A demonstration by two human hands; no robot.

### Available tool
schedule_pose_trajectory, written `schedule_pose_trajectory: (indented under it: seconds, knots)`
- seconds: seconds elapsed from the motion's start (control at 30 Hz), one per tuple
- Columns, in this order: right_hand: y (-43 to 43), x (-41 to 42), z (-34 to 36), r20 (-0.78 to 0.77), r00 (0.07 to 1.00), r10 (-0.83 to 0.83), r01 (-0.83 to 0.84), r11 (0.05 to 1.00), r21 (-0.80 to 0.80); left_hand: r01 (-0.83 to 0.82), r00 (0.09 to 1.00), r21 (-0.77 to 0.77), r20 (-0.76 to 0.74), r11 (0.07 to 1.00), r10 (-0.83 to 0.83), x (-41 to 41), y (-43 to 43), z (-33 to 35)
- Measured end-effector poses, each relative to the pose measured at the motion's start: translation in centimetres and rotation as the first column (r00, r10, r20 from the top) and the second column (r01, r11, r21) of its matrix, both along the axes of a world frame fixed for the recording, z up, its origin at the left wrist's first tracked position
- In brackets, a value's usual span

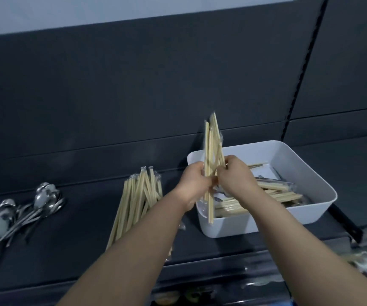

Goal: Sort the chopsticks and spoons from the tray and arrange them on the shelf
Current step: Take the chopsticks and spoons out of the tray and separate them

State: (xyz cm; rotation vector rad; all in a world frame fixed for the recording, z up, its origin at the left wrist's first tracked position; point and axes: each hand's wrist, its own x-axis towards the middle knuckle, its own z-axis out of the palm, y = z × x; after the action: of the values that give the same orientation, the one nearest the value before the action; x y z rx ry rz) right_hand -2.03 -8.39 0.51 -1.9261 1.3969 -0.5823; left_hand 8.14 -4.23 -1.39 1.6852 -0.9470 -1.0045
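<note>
Both hands clamped on an upright bundle of pale wooden chopsticks in clear wrappers (211,151), above the left edge of the white rectangular plastic tray (299,171).

Left hand (194,180) and right hand (233,173) touching, fingers curled tight round bundle's middle. More wrapped chopsticks plus metal cutlery lying in tray. On dark grey shelf (78,250): sorted chopstick pile (136,206) just left of tray; shiny steel spoons (12,217) well apart, far left.

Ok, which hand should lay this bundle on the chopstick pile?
Probably the left hand: it already grips the held chopsticks and sits nearer the chopstick pile. The right hand is over the white tray.
</note>
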Motion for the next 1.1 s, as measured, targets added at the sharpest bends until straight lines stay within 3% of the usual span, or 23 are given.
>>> schedule_pose_trajectory:
  seconds: [0.17, 0.27, 0.37, 0.5, 0.73, 0.83, 0.9, 1.0, 1.1]
  knots:
    - [0.7, -1.2, 0.0, -0.134, 0.991, -0.024, 0.015, 0.998, -0.067, -0.174, 0.975, -0.069, 0.126, 0.982, 0.181, 1.3, 0.1, -0.3]
    - [1.1, -1.9, 0.6, -0.195, 0.981, -0.019, -0.011, 0.989, -0.149, -0.343, 0.938, -0.221, -0.043, 0.913, 0.343, 2.4, 0.4, 1.6]
    - [2.2, -0.9, 0.9, -0.137, 0.99, 0.028, -0.055, 0.979, -0.197, -0.459, 0.887, -0.296, -0.2, 0.838, 0.416, 3.9, 1.5, 3.7]
    - [4.4, 3.2, 0.3, -0.07, 0.984, 0.164, -0.175, 0.967, -0.185, -0.425, 0.904, -0.099, -0.099, 0.9, 0.416, 7.4, 4.2, 2.7]
    - [7.9, 9.8, -4.3, -0.252, 0.91, 0.329, -0.338, 0.941, 0.012, -0.352, 0.936, 0.286, 0.102, 0.891, 0.337, 12.6, 10.4, -3.6]
    - [8.4, 10.8, -6.1, -0.253, 0.903, 0.346, -0.335, 0.938, 0.085, -0.322, 0.943, 0.284, 0.18, 0.903, 0.28, 13.3, 11.2, -4.3]
    - [8.7, 11.0, -6.5, -0.279, 0.891, 0.357, -0.343, 0.934, 0.099, -0.312, 0.919, 0.269, 0.329, 0.911, 0.218, 13.4, 11.6, -3.9]
    - [9.1, 10.4, -6.4, -0.38, 0.861, 0.338, -0.373, 0.928, -0.019, -0.305, 0.82, 0.248, 0.56, 0.919, 0.121, 14.0, 11.8, -4.0]
    - [9.2, 9.4, -5.5, -0.461, 0.829, 0.318, -0.432, 0.887, -0.164, -0.286, 0.779, 0.205, 0.619, 0.936, 0.103, 13.6, 11.4, -3.6]
